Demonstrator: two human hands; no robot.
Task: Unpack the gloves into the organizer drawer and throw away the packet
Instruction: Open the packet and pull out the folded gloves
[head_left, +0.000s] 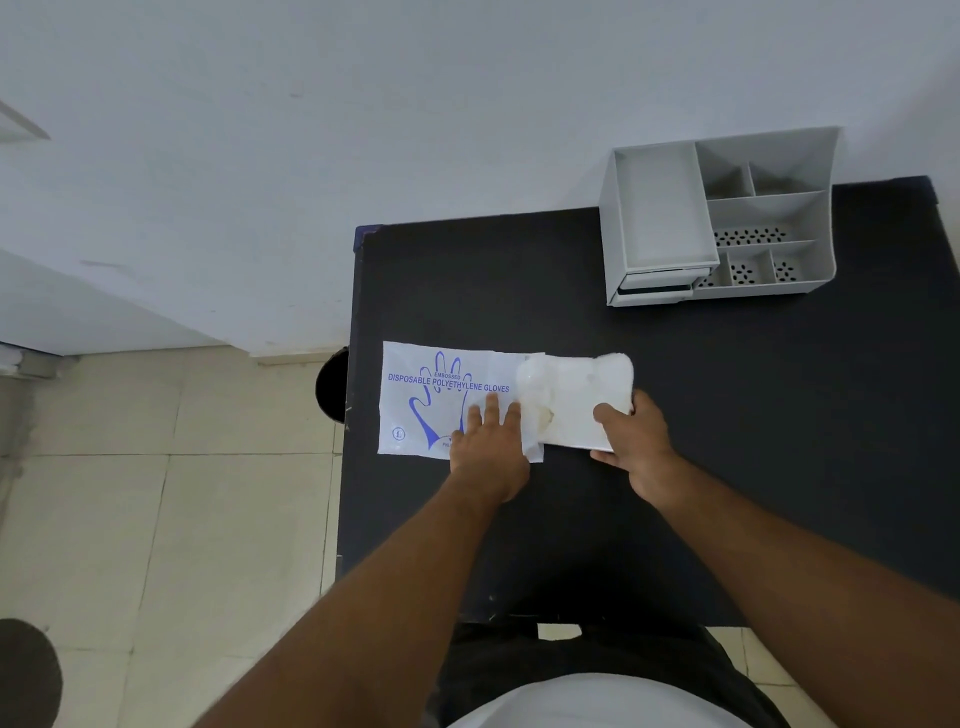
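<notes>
A white plastic packet (436, 400) printed in blue with a hand outline and "Disposable Polyethylene Gloves" lies flat on the black table (727, 415). My left hand (491, 441) presses flat on the packet's right part, fingers spread. A stack of translucent white gloves (576, 400) sticks out of the packet's right end. My right hand (631, 441) grips the stack at its lower right corner. The grey organizer (719, 215) stands at the table's back right, with its small drawer (657, 283) at the lower front left pulled slightly out.
A dark round bin (332, 384) shows on the floor just left of the table's edge. The white wall runs behind the table. Beige floor tiles lie to the left, with a dark round object (26, 670) at the bottom left.
</notes>
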